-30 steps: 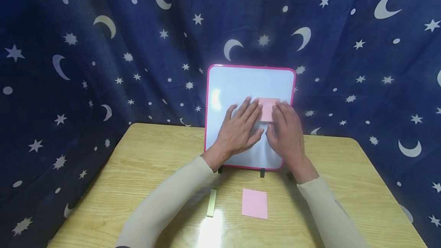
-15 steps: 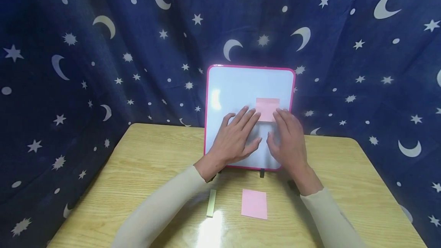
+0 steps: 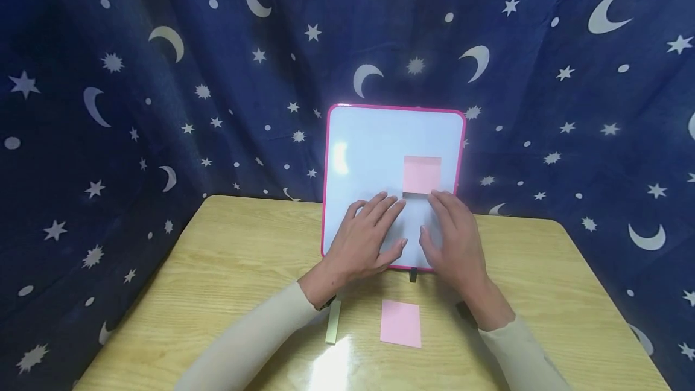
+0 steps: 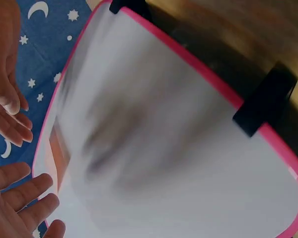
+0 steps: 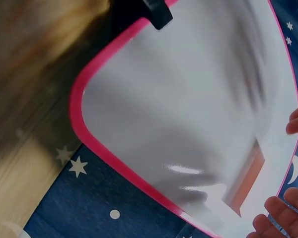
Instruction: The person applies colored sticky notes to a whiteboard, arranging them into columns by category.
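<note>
A pink sticky note (image 3: 422, 175) clings to the right half of a small whiteboard (image 3: 369, 137) with a pink frame. Its lower edge stands off the board and casts a thin shadow. My left hand (image 3: 364, 237) is in front of the board, below and left of the note, fingers spread and holding nothing. My right hand (image 3: 456, 240) is on the other side, its fingertips just under the note's lower right corner in the head view. Both wrist views show the sticky note (image 4: 59, 156) edge-on, with the fingers (image 5: 283, 218) away from the board's surface.
On the table (image 3: 244, 240) before the board lie a pink sticky-note pad (image 3: 400, 323) and a narrow yellow sticky-note pad (image 3: 333, 322). Black stand feet (image 3: 413, 274) hold the board's bottom edge. A dark blue curtain (image 3: 304, 77) with moons and stars hangs behind.
Both hands have drawn down and back from the sticky note, leaving it stuck on the board. Earlier, fingers of both hands lay over its sides.
</note>
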{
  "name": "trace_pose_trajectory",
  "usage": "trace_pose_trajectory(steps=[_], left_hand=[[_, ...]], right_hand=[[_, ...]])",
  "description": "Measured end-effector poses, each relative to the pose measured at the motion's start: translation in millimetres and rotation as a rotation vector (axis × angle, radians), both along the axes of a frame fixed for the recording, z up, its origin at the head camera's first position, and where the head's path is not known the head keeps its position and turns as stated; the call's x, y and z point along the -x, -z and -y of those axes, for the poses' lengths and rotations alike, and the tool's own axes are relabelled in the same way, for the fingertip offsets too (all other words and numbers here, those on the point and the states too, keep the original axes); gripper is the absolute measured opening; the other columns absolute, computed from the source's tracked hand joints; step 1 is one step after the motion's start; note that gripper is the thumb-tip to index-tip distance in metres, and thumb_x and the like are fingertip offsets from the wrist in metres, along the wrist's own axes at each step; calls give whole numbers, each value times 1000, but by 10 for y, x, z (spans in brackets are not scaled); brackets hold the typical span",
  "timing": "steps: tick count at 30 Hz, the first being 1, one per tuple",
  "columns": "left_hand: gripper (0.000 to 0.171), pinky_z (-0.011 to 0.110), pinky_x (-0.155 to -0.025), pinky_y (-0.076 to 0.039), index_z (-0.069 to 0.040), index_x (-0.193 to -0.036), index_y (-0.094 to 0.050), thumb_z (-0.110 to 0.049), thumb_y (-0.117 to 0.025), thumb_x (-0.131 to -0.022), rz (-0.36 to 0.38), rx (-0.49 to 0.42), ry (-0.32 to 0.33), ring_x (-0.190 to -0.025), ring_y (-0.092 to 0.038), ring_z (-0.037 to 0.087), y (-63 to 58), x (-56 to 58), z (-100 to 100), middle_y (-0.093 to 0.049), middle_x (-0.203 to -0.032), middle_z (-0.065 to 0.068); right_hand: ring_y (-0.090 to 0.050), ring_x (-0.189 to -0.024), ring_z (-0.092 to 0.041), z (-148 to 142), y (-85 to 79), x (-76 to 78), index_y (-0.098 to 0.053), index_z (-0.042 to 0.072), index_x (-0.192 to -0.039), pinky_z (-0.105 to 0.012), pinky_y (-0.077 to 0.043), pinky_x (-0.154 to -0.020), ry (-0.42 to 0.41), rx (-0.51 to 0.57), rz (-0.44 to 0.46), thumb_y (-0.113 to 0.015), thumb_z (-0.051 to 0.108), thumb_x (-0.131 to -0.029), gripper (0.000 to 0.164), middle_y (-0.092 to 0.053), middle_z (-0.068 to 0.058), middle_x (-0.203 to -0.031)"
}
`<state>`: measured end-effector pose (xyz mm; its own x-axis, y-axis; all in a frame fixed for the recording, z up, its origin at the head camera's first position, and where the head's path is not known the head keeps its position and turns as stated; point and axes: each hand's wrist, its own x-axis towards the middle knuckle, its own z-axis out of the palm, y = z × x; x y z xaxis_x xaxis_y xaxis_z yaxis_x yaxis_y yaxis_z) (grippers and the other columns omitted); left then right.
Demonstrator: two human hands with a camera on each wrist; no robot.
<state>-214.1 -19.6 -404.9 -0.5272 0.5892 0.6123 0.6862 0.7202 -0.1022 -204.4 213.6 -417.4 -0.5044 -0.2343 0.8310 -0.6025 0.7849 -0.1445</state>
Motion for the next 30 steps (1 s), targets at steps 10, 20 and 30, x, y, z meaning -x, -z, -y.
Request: trace_pose_trajectory(steps=[10,20,30], left_hand=[[62,47,-111,-44,-15,-151,-57,-52,-56,-100,30,-45,39,-144,-51,24,117,-202,81,-60,-149,4],[59,44,-110,-44,-16,-148,-60,-51,-59,-100,97,-49,47,-143,-52,22,286,-361,176,-62,-147,2],[60,42,-113,-42,-16,-148,-59,-52,-59,-100,183,-10,71,-145,-50,20,410,-484,235,-61,-148,0]], right_hand=[[-59,-128,-44,53,65,-179,-63,-4,-139,-62,-44,-105,-49,-1,14,-64,20,-88,57,-65,-22,-137],[-57,-130,-41,22,211,-345,-63,-3,-139,-54,-40,-111,-43,-62,108,-60,27,-92,55,-63,-21,-138],[-60,-122,-40,63,287,-475,-67,-3,-133,-52,-42,-106,-123,-75,130,-65,21,-88,51,-65,-20,-130]])
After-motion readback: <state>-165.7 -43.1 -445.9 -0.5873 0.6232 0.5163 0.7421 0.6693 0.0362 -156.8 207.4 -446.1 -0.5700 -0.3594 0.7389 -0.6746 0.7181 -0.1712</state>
